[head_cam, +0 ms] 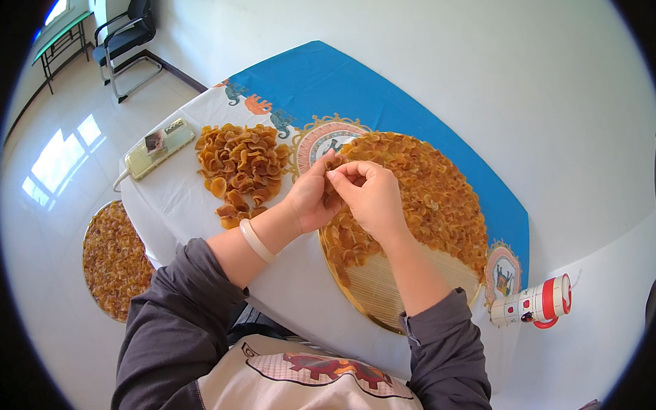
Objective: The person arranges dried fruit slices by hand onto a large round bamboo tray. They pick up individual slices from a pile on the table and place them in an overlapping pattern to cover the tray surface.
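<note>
My left hand (312, 197), palm turned up and a pale bangle at its wrist, holds a few curled brown dried slices (334, 164). Over that palm, my right hand (374, 198) pinches at these slices with thumb and forefinger; its fingertips partly cover what they grip. Both hands are above the left rim of a large round tray (374, 296) with a ribbed woven base. Slices spread in a layer (433, 196) cover most of the tray, and its near part shows bare. To the left, a loose heap of dried slices (242, 162) lies on the white cloth.
A phone in a clear case (161, 148) with a cable lies at the table's left edge. Lower left stands another round tray of slices (116, 261). A red-and-white handled bottle (532, 302) is at the right. The blue-and-white tablecloth (323, 80) reaches toward the wall; a chair (127, 41) stands beyond.
</note>
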### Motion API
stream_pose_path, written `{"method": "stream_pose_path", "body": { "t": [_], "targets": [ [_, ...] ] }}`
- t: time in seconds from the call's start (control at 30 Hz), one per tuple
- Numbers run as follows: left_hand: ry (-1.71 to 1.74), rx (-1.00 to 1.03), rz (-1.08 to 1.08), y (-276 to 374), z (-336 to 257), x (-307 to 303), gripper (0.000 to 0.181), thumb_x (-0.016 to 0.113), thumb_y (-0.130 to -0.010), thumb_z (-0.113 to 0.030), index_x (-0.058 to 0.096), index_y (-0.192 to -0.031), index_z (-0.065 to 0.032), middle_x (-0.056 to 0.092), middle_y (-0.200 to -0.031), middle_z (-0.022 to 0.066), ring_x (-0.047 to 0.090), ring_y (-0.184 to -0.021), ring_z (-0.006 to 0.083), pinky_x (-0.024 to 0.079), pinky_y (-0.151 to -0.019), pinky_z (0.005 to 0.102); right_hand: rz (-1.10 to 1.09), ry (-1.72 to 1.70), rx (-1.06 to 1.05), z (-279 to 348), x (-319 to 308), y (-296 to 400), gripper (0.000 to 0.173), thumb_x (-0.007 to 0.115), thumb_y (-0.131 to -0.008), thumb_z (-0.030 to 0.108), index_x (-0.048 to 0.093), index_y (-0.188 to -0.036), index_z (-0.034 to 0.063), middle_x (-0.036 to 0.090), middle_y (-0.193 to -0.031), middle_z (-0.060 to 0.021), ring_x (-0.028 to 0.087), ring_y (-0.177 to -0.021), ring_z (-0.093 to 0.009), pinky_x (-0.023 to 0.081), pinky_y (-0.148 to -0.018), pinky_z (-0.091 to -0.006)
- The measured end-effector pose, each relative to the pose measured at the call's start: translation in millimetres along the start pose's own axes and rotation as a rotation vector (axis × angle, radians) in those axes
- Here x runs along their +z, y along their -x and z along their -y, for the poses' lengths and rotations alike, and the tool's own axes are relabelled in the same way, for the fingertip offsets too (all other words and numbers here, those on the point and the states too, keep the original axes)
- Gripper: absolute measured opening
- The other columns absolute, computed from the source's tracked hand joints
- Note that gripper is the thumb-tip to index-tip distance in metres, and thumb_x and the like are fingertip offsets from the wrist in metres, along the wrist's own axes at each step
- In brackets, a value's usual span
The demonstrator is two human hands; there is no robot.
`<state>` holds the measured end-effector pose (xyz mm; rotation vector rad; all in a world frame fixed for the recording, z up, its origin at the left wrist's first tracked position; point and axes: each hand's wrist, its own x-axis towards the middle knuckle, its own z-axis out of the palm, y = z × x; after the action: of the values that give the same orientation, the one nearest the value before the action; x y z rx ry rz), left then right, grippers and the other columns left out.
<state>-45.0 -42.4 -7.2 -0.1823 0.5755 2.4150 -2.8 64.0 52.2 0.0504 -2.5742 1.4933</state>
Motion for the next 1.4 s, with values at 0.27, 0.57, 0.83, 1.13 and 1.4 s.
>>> {"method": "stream_pose_path", "body": {
  "t": [0.27, 0.57, 0.83, 1.13, 1.4],
  "targets": [
    [0.027, -0.020, 0.064, 0.5, -1.6, -2.8, 0.031, 0.045, -0.101, -0.040, 0.060, -0.099, -0.0132, 0.063, -0.092, 0.0017, 0.062, -0.086, 0.0154, 0.053, -0.079, 0.0300, 0.061, 0.041, 0.008, 4.6, -0.3, 0.8, 0.015, 0.073, -0.083, 0.014, 0.069, -0.088, 0.0007, 0.065, -0.077, -0.0014, 0.057, -0.069, -0.007, 0.046, -0.063, -0.0230],
    [0.202, -0.008, 0.072, -5.3, -4.3, -1.8, 0.026, 0.045, -0.102, -0.032, 0.056, -0.089, -0.0113, 0.058, -0.082, -0.0002, 0.053, -0.071, 0.0119, 0.046, -0.060, 0.0243, 0.030, -0.413, 0.170, 1.8, -50.9, 36.1, 0.017, 0.068, -0.089, 0.018, 0.065, -0.096, 0.0027, 0.062, -0.079, 0.0009, 0.055, -0.068, -0.003, 0.042, -0.051, -0.0183],
    [0.236, 0.012, 0.061, 2.0, -5.7, 1.7, 0.029, 0.051, -0.100, -0.032, 0.057, -0.093, -0.0044, 0.056, -0.082, 0.0030, 0.053, -0.071, 0.0126, 0.044, -0.059, 0.0248, -0.166, -0.311, 0.368, -54.6, -79.8, 124.9, 0.014, 0.067, -0.090, 0.014, 0.062, -0.098, 0.0036, 0.062, -0.082, 0.0009, 0.056, -0.071, -0.004, 0.045, -0.053, -0.0184],
    [0.226, -0.003, 0.127, -6.0, -4.1, -5.3, 0.028, 0.050, -0.100, -0.031, 0.057, -0.093, -0.0048, 0.055, -0.082, 0.0023, 0.053, -0.072, 0.0127, 0.045, -0.060, 0.0245, -0.253, -0.213, 0.493, -91.3, -44.8, 132.2, 0.015, 0.069, -0.088, 0.014, 0.064, -0.092, 0.0007, 0.065, -0.078, -0.0023, 0.057, -0.061, -0.007, 0.047, -0.050, -0.0217],
    [0.207, 0.007, 0.139, -4.7, -2.3, -6.3, 0.027, 0.051, -0.100, -0.030, 0.058, -0.095, -0.0041, 0.056, -0.084, 0.0013, 0.052, -0.073, 0.0126, 0.045, -0.060, 0.0234, -0.235, -0.161, 0.552, -86.4, -45.3, 124.8, 0.021, 0.074, -0.085, 0.016, 0.067, -0.095, -0.0008, 0.067, -0.078, -0.0036, 0.059, -0.061, -0.008, 0.049, -0.051, -0.0219]
  ]
}}
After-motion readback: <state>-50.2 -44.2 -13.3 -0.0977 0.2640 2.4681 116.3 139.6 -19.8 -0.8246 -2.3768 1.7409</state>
